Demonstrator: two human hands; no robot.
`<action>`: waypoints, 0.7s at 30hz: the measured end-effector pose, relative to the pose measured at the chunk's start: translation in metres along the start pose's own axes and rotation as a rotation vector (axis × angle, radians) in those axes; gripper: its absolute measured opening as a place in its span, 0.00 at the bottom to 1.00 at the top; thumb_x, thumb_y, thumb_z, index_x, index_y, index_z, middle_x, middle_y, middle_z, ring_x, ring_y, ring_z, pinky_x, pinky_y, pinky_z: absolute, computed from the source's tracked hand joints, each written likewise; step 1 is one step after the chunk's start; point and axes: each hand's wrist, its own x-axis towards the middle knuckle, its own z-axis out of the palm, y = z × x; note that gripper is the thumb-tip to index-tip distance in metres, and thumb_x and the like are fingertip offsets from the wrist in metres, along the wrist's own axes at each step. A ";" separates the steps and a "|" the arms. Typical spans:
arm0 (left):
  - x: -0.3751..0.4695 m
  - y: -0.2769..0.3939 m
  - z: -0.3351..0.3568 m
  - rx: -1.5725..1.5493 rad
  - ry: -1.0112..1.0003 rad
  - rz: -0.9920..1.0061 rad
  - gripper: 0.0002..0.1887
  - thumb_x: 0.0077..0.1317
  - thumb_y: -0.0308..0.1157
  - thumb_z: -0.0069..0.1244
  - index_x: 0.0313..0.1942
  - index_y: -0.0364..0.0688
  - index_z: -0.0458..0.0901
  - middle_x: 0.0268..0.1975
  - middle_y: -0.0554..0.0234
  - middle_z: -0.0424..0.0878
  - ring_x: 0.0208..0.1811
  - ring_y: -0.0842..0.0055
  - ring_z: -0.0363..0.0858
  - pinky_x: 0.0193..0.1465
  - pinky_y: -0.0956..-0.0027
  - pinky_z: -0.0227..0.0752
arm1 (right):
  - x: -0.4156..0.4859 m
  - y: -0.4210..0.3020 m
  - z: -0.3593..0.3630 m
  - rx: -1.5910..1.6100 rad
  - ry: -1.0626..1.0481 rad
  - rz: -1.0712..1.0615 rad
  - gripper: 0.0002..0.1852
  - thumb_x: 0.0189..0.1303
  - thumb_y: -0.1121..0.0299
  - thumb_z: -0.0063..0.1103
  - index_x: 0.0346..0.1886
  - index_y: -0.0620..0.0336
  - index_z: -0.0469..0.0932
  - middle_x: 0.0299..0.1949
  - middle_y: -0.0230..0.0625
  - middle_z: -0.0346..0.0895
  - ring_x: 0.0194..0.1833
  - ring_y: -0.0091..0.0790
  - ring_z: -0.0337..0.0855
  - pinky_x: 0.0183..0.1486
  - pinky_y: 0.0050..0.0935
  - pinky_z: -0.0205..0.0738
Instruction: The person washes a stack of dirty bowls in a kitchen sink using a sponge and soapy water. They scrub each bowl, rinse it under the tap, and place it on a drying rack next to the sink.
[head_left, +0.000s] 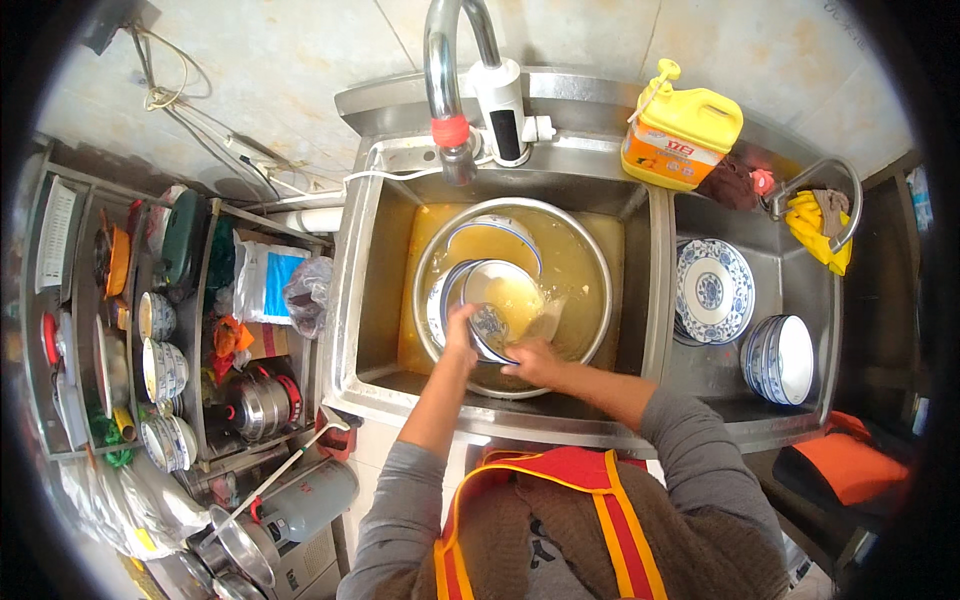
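My left hand (461, 328) grips the left rim of a white bowl with blue patterning (491, 322), which is tilted and has cloudy yellowish water in it. At the bowl's near right rim is my right hand (536, 362), closed on a pale, blurred scrubbing cloth (547, 319). Other blue-and-white bowls lie under and behind this one, among them a bowl (495, 225) partly under water. All of them are in a large round metal basin (606, 300) full of murky water, standing in the left compartment of the steel sink (386, 277).
Stacked patterned plates (712, 292) and nested bowls (784, 360) occupy the right sink compartment. A yellow detergent jug (679, 135) stands behind the divider; yellow gloves (814, 225) lie near a curved tap (855, 195). The main faucet (442, 75) overhangs the basin. Shelves (199, 322) with crockery flank the left.
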 end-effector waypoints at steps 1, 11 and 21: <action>-0.003 -0.008 0.000 0.031 0.031 0.062 0.28 0.46 0.32 0.47 0.51 0.41 0.62 0.43 0.53 0.69 0.44 0.63 0.70 0.45 0.60 0.67 | 0.005 -0.010 0.012 0.114 -0.008 0.215 0.10 0.42 0.67 0.60 0.25 0.63 0.71 0.25 0.44 0.72 0.29 0.44 0.74 0.33 0.37 0.66; -0.015 -0.041 -0.005 0.290 0.079 0.092 0.33 0.47 0.29 0.43 0.57 0.44 0.57 0.44 0.54 0.71 0.41 0.66 0.71 0.41 0.68 0.69 | 0.008 -0.024 0.055 1.185 0.298 0.564 0.16 0.32 0.82 0.52 0.31 0.61 0.71 0.26 0.28 0.70 0.33 0.24 0.70 0.36 0.24 0.64; 0.010 -0.007 -0.012 0.261 -0.038 -0.023 0.32 0.40 0.32 0.44 0.51 0.36 0.65 0.38 0.53 0.72 0.39 0.66 0.71 0.41 0.66 0.67 | -0.036 0.014 0.013 -0.029 -0.306 0.015 0.16 0.37 0.74 0.57 0.35 0.61 0.73 0.39 0.46 0.71 0.43 0.48 0.70 0.46 0.38 0.65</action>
